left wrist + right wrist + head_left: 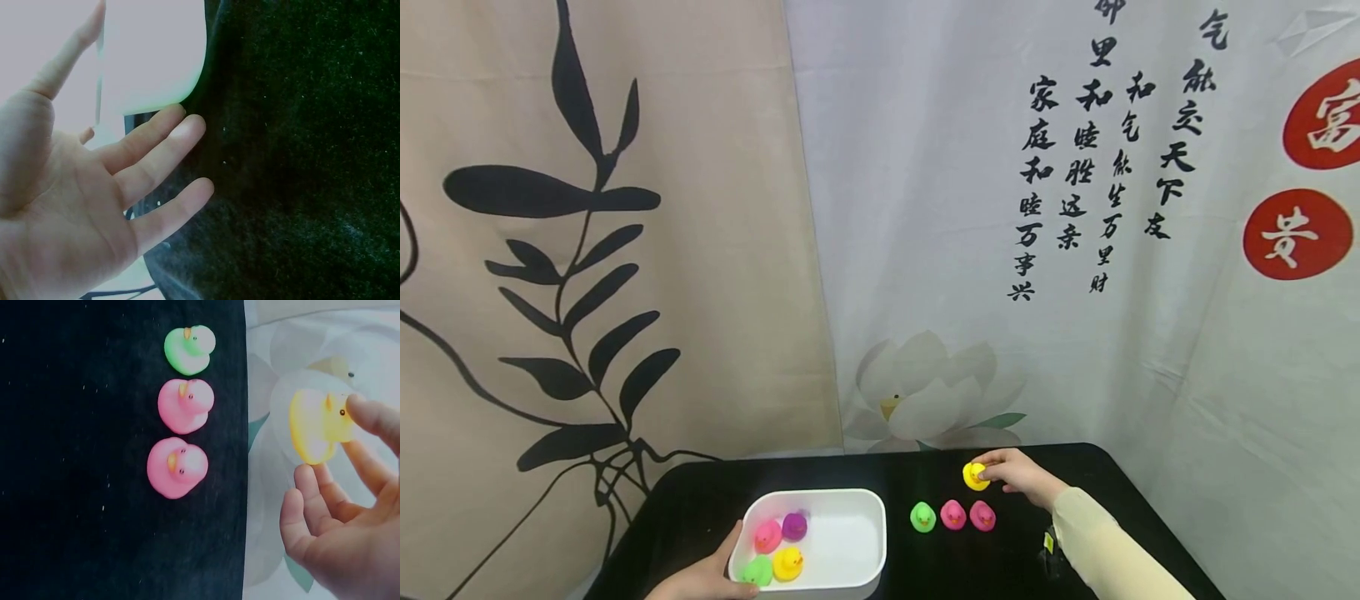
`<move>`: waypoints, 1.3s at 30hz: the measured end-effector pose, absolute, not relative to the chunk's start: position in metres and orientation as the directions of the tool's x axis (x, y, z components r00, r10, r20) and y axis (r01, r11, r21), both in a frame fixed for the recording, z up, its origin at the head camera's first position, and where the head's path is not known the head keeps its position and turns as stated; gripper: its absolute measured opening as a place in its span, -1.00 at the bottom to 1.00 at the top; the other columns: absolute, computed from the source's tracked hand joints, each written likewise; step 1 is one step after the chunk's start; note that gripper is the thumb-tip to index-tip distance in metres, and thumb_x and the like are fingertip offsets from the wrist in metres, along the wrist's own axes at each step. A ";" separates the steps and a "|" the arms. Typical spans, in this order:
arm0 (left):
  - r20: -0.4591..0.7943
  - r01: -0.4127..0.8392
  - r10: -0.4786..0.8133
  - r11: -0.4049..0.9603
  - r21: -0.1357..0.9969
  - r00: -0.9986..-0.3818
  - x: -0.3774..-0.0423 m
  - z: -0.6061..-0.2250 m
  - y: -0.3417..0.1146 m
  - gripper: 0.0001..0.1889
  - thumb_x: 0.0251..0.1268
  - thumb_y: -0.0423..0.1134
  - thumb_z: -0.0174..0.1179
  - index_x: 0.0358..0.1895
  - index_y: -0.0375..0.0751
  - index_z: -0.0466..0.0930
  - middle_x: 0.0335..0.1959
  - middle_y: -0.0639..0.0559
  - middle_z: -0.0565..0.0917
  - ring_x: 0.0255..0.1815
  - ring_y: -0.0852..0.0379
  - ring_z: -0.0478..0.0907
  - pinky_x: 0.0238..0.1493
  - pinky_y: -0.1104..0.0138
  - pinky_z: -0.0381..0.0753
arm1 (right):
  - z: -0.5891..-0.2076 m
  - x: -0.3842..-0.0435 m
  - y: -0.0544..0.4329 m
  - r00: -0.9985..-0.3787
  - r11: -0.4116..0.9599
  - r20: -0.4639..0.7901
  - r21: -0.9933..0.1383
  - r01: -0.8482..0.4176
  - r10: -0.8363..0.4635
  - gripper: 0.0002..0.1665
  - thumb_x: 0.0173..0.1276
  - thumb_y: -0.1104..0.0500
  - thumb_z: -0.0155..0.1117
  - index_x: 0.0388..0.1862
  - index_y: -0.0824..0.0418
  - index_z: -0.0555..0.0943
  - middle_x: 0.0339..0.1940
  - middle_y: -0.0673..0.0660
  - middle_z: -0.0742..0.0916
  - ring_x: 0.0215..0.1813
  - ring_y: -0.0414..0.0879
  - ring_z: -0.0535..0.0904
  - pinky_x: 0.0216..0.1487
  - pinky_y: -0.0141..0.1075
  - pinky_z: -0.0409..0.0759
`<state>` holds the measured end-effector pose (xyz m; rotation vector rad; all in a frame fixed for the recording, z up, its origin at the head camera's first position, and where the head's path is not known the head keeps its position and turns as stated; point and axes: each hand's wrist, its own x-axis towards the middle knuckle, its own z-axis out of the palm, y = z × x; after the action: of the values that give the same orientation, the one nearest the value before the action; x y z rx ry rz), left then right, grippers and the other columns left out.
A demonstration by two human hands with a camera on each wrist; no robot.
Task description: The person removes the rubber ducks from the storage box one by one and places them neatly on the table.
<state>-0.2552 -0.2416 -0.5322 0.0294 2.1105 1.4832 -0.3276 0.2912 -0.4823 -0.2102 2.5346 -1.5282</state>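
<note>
My right hand (1018,477) pinches a yellow rubber duck (975,476) between thumb and fingertips, raised above the back of the table. In the right wrist view this duck (315,425) is seen side-on, with the lower fingers spread away from it. In front of that hand sit a green duck (922,517) and two pink ducks (953,515) in a row. My left hand (703,575) rests at the near left corner of a white tub (868,575), its fingers mostly straight against the wall. Inside lie a pink duck (767,537), a purple duck (794,526), a green duck (757,571) and a yellow duck (787,563).
Black cloth covers the table (842,471). A small dark object with a yellow patch (1049,543) is by the right forearm. Behind the table hangs a printed curtain (917,250) with leaves, a flower and writing.
</note>
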 end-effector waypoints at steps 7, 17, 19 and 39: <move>-0.400 -0.252 0.355 0.395 0.883 -0.845 -0.261 -0.529 -0.242 0.16 0.23 -0.17 0.30 0.47 -0.26 -0.59 0.34 -0.60 -0.24 0.12 -0.36 0.25 0.05 0.04 0.59 | -0.491 -0.330 0.306 -0.979 0.482 -0.078 -0.876 -0.023 -0.189 -0.61 0.31 0.13 0.30 0.04 0.32 0.62 -0.16 0.09 0.68 -0.06 0.02 0.53 0.01 0.23 0.49; -0.399 -0.233 0.323 0.447 0.864 -0.858 -0.264 -0.531 -0.241 0.15 0.22 -0.13 0.30 0.48 -0.27 -0.55 0.36 -0.59 -0.25 0.12 -0.40 0.21 0.10 -0.06 0.53 | -0.496 -0.332 0.324 -0.984 0.519 -0.098 -0.855 0.007 -0.148 -0.65 0.29 0.18 0.30 0.00 0.33 0.63 -0.17 0.10 0.68 -0.06 0.04 0.55 -0.02 0.20 0.51; -0.405 -0.245 0.326 0.435 0.867 -0.855 -0.263 -0.531 -0.240 0.14 0.23 -0.12 0.30 0.48 -0.25 -0.56 0.36 -0.59 -0.26 0.13 -0.40 0.20 0.10 -0.05 0.53 | -0.498 -0.332 0.328 -0.983 0.528 -0.102 -0.849 0.007 -0.151 -0.64 0.28 0.19 0.30 0.01 0.35 0.63 -0.16 0.11 0.68 -0.06 0.06 0.54 -0.02 0.21 0.50; -0.440 -0.294 0.306 0.421 0.858 -0.844 -0.261 -0.533 -0.240 0.14 0.24 -0.10 0.29 0.49 -0.22 -0.55 0.33 -0.59 -0.15 0.07 -0.33 0.30 0.00 0.07 0.63 | -0.531 -0.327 0.355 -0.982 0.563 -0.159 -0.823 0.076 -0.100 -0.67 0.24 0.28 0.27 -0.02 0.37 0.64 -0.19 0.11 0.69 -0.15 0.00 0.55 -0.06 0.20 0.51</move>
<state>-0.2607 -0.2396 -0.5330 0.0101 2.1336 1.4436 -0.3273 0.3550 -0.5307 -0.0201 2.6066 -1.3868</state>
